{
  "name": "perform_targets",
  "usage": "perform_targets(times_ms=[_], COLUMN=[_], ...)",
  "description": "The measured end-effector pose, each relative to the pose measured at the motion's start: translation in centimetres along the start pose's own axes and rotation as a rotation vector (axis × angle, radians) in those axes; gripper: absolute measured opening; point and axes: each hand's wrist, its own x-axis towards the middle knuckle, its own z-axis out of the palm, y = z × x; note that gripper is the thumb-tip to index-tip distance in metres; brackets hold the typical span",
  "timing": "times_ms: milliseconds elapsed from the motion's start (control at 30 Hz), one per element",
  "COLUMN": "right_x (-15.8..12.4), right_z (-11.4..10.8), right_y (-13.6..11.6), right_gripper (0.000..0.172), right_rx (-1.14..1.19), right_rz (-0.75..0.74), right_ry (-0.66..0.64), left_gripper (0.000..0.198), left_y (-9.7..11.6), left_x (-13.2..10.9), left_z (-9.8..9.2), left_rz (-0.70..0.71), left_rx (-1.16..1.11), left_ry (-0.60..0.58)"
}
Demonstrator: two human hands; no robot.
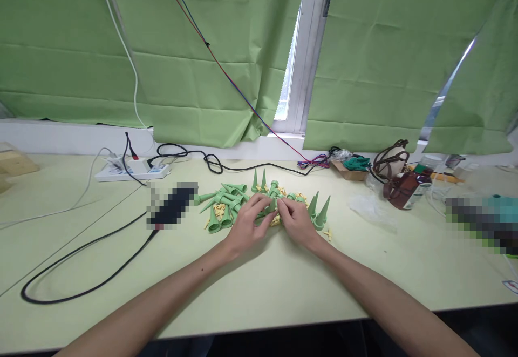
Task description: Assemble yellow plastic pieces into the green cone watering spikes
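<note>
My left hand is closed around a small green plastic cone spike, held low over the middle of the pile. My right hand meets it from the right, thumb and fingers pinched together beside the cone; what they pinch is too small to make out. Left of my hands lies a heap of loose green cone spikes, mixed with small yellow plastic pieces. Several green spikes stand point up, such as one spike to the right. A yellow piece lies apart near my right wrist.
On the left are a blurred dark device with a looping black cable and a white power strip. At the right stand a brown bottle, a small cardboard box and a clear plastic bag. Green curtains hang behind.
</note>
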Motion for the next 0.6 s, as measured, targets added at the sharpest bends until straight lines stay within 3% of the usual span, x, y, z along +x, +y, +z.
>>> perform_targets(times_ms=[433,600], right_x=[0.03,-0.04], right_z=[0.13,0.10], right_y=[0.06,-0.09], right_gripper=[0.041,0.042], right_rx=[0.014,0.012], right_rz=[0.027,0.036], right_ry=[0.014,0.026], left_gripper=[0.019,0.018], left_y=[-0.60,-0.40], left_x=[-0.33,-0.26], left_z=[0.17,0.19], left_rz=[0.096,0.033], left_rx=[0.084,0.111], left_ry=[0.014,0.009])
